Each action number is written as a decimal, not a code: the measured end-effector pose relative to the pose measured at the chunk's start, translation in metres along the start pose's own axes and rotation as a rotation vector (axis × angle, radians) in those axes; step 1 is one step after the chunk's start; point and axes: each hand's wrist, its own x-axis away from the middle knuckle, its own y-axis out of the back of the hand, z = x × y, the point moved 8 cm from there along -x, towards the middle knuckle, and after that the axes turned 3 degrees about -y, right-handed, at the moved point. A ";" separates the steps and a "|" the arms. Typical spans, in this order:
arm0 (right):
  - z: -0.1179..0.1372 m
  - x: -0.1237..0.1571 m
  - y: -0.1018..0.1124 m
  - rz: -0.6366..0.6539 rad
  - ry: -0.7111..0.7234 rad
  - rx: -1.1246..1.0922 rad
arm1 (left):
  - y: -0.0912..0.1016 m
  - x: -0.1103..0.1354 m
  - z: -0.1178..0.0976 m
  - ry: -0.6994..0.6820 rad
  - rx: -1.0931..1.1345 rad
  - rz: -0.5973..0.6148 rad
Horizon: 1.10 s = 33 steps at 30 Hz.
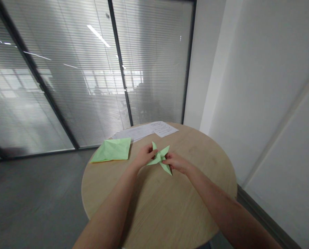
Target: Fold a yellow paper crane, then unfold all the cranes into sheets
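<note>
A small folded piece of light green paper (160,157), with several pointed flaps, is held just above the round wooden table (196,193). My left hand (144,155) pinches its left side, fingers closed on the paper. My right hand (175,162) grips its right side, fingers curled over a lower point. Both forearms reach in from the bottom edge.
A stack of light green square sheets (112,150) lies at the table's far left edge. White printed papers (146,130) lie at the far edge. Glass partitions with blinds stand behind; a white wall runs close on the right.
</note>
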 end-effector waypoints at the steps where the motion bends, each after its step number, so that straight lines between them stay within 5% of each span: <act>1: 0.000 0.000 0.001 -0.005 -0.003 0.005 | 0.000 0.000 0.003 0.015 0.038 0.007; 8: 0.006 0.005 0.002 -0.031 -0.017 -0.060 | 0.003 0.002 0.014 0.051 0.147 -0.050; 18: 0.014 0.003 0.008 -0.155 0.053 -0.370 | -0.006 0.002 -0.013 -0.096 0.022 -0.007; 28: 0.025 0.010 0.014 -0.246 0.091 -0.403 | -0.011 0.005 -0.002 0.118 0.365 -0.080; 33: 0.036 0.019 0.016 -0.267 0.125 -0.411 | -0.013 0.012 0.015 0.347 0.528 -0.167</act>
